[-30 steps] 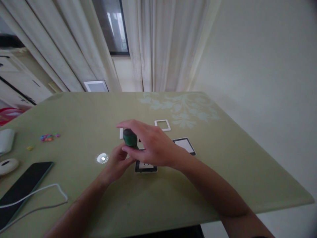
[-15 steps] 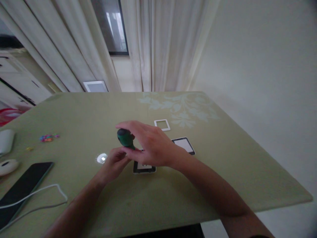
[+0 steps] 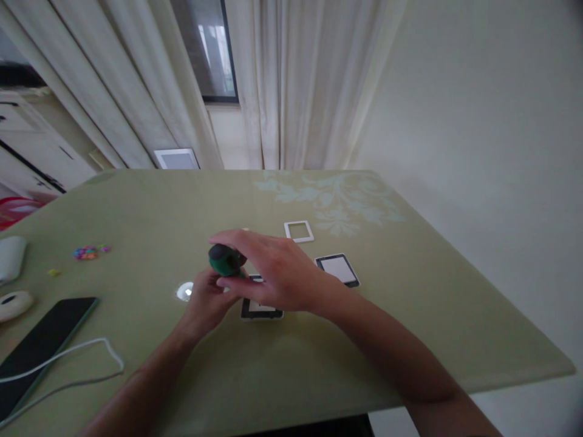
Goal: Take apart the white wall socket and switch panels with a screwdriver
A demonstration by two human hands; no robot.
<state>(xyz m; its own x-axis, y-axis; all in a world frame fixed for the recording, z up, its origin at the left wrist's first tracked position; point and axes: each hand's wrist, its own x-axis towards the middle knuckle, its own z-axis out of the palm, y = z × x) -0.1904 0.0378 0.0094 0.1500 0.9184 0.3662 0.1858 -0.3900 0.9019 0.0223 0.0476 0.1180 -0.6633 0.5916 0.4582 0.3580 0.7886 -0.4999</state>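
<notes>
My right hand [image 3: 280, 267] is wrapped around the green, black-capped handle of a screwdriver [image 3: 223, 260], held with the cap tilted up toward me. Its shaft and tip are hidden by my hands. Under them lies a small square panel [image 3: 262, 308] with a black border and a pale middle, partly covered. My left hand [image 3: 210, 298] is closed at the panel's left edge, just below the handle. Its fingertips are out of sight, so I cannot tell whether they grip the panel or the screwdriver's shaft.
A similar panel [image 3: 337, 270] lies to the right, with a white square frame [image 3: 299, 231] beyond it. Left are a shiny round spot [image 3: 184, 291], colourful small pieces [image 3: 88, 252], a phone [image 3: 43, 346], a white cable [image 3: 107, 343] and a white rounded object [image 3: 14, 305].
The screwdriver handle and my right hand have shifted slightly left and down, the handle leaning more. The panel beneath has moved a little left.
</notes>
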